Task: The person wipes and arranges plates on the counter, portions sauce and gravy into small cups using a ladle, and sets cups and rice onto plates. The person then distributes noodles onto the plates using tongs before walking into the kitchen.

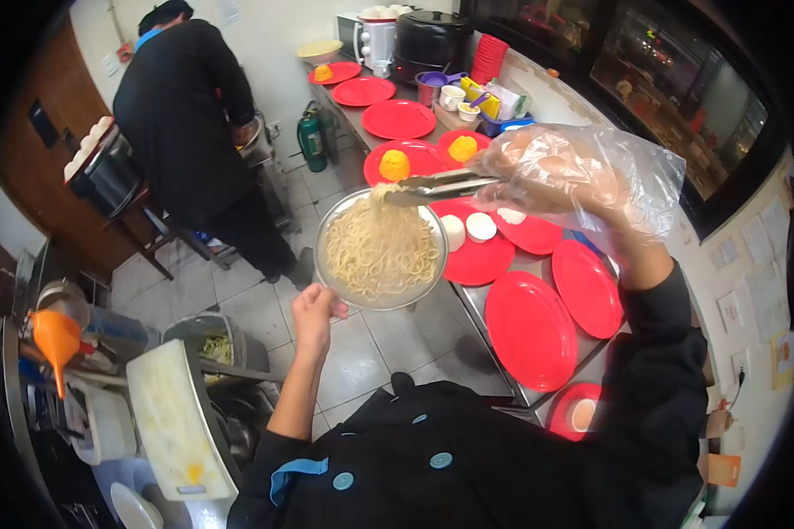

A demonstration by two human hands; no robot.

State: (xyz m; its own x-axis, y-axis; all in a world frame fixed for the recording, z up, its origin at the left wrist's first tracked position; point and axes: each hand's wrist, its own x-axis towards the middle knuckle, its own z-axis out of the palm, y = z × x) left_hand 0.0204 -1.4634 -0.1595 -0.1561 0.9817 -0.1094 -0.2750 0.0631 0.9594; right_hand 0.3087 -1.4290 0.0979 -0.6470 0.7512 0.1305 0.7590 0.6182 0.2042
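Observation:
My left hand (316, 316) grips the near-left rim of a round bowl (375, 304), fingers closed on its edge. Inside lie pale yellow noodles (384, 251). My right hand (547, 163), inside a loose clear plastic glove, is closed around metal tongs (450, 185). The tongs' tips are over the far side of the bowl, with a strand bundle of noodles hanging from them. Just right of the bowl, a red plate (476, 264) carries small white cups (481, 227).
Along the counter at right stand red oval plates (531, 331), some with mounds of orange-yellow food (394, 164). A person in black (185, 123) bends over at the back left. A fire extinguisher (310, 141) stands on the floor. At lower left are a cutting board (181, 423) and an orange funnel (57, 339).

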